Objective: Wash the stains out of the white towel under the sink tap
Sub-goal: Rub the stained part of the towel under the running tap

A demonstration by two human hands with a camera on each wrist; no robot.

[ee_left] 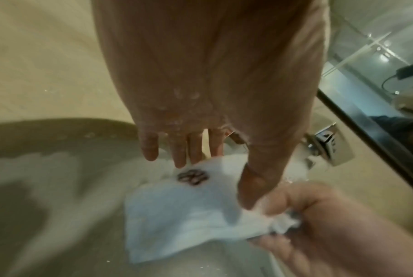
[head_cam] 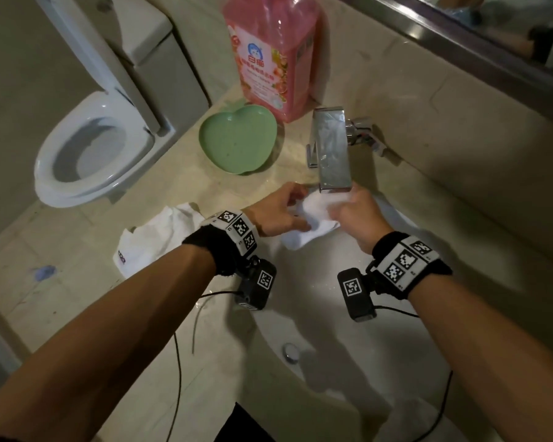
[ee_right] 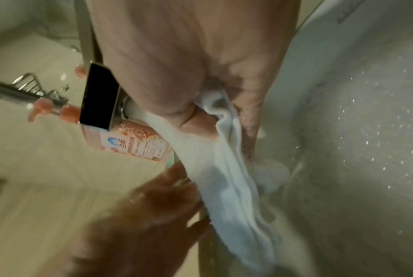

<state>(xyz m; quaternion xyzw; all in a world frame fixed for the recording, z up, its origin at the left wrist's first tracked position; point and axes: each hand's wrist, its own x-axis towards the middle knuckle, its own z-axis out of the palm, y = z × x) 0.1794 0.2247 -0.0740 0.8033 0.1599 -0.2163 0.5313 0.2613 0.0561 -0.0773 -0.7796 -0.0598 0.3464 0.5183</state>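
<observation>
Under the chrome tap (head_cam: 331, 151) I hold a wet white towel (head_cam: 313, 218) over the sink basin (head_cam: 332, 314). My left hand (head_cam: 288, 212) pinches its left side, thumb on the front and fingers behind. My right hand (head_cam: 348, 212) grips the right side, bunched between thumb and fingers (ee_right: 248, 131). In the left wrist view the towel (ee_left: 189, 209) hangs folded with a dark brownish mark (ee_left: 192, 176) near its top edge. In the right wrist view the towel (ee_right: 234, 187) drapes down in folds below the spout (ee_right: 101, 97). Water looks to run onto it.
A second white towel (head_cam: 160, 237) lies crumpled on the counter left of the basin. A green apple-shaped dish (head_cam: 237, 138) and a pink detergent bottle (head_cam: 268, 55) stand behind it. A toilet (head_cam: 90, 148) is at far left, a mirror edge (head_cam: 460, 33) behind the tap.
</observation>
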